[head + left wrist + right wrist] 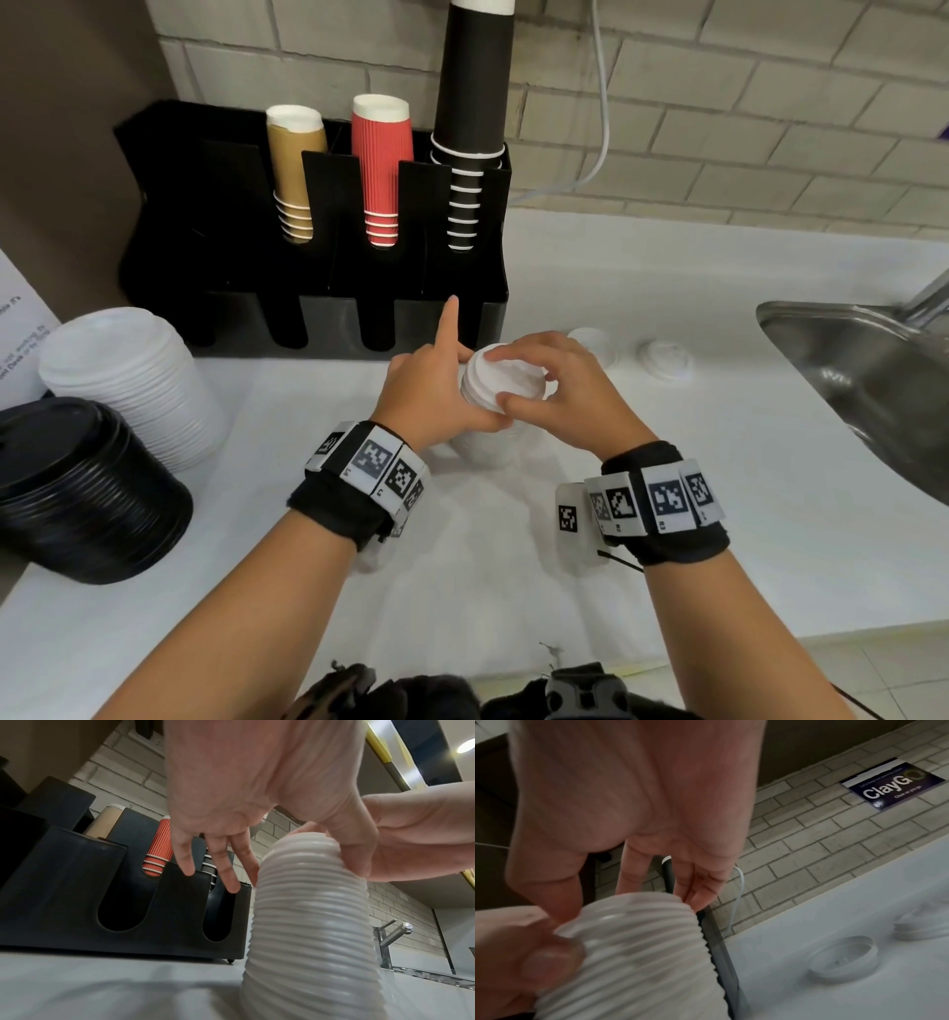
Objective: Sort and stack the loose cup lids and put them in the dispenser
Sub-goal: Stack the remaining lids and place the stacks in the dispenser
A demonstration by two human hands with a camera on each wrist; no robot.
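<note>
Stood on the surface [308, 514] just near of the dispenser [318, 288]: white lid stack [500, 380], gripped at its top by both hands, left [436, 390] with forefinger pointing, right [570, 390] curled over. Lay right: two loose lids [662, 357].

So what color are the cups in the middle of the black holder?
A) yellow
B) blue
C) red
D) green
C: the ribbed red paper cups stand in the black plastic cup holder between the brown paper cups and the tall black paper cups.
</note>
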